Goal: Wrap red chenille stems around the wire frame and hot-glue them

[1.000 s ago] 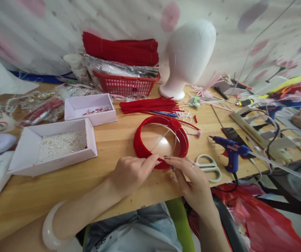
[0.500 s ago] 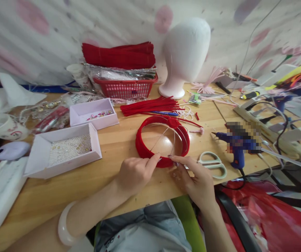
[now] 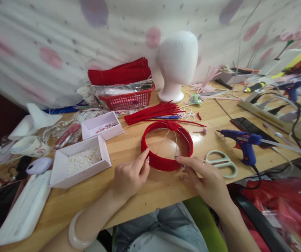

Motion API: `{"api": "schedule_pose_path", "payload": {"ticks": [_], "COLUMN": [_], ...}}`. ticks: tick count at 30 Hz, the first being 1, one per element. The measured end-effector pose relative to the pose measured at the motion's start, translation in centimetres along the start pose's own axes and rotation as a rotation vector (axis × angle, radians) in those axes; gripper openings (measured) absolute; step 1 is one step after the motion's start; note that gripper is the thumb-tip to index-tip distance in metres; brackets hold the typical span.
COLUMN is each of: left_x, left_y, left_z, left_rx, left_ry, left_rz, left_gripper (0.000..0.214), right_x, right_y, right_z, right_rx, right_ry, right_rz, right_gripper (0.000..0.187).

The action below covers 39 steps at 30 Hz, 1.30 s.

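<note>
Now pinching the red velvety hoop (image 3: 163, 163) at wider-set spots with left hand (image 3: 129, 175) and right hand (image 3: 206, 179) (baring more between).

Scissors (image 3: 223, 163) partly hidden behind the right hand (image 3: 208, 178) (glue stick (image 3: 289, 146) cropped)

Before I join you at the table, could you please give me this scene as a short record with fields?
Left hand: fingertips at the ring, near left edge
Right hand: fingertips at the ring's near right part
Ring: red, lying on the table, with a round red piece at its far edge
Right of ring: scissors, then glue gun
Left of ring: pearl box, with gem box behind it
Behind ring: red stems; farther back, foam head and basket
Unclear: how firmly either hand grips
</note>
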State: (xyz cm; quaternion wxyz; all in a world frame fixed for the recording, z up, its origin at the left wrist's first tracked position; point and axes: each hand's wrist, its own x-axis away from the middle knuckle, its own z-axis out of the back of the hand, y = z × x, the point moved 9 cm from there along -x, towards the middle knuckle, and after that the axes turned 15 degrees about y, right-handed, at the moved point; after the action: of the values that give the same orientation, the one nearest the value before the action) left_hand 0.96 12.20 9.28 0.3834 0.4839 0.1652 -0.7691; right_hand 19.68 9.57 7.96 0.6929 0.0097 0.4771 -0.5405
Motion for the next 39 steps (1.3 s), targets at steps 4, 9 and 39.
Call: {"api": "schedule_pose_path", "payload": {"ticks": [4, 9, 39], "left_x": [0.2, 0.5, -0.2], "left_y": [0.0, 0.2, 2.2], "left_z": [-0.8, -0.9, 0.1], "left_rx": [-0.014, 0.002, 0.482], "left_ry": [-0.037, -0.047, -0.135], "left_rz": [0.000, -0.012, -0.015], "left_gripper": [0.034, 0.034, 0.010], "right_x": [0.0, 0.0, 0.0], "right_y": [-0.6, -1.3, -1.3], "right_z": [0.5, 1.0, 0.8], "right_rx": [0.042, 0.052, -0.003], "right_ry": [0.004, 0.011, 0.017], "right_rz": [0.074, 0.159, 0.115], "right_gripper": [0.037, 0.037, 0.047]}}
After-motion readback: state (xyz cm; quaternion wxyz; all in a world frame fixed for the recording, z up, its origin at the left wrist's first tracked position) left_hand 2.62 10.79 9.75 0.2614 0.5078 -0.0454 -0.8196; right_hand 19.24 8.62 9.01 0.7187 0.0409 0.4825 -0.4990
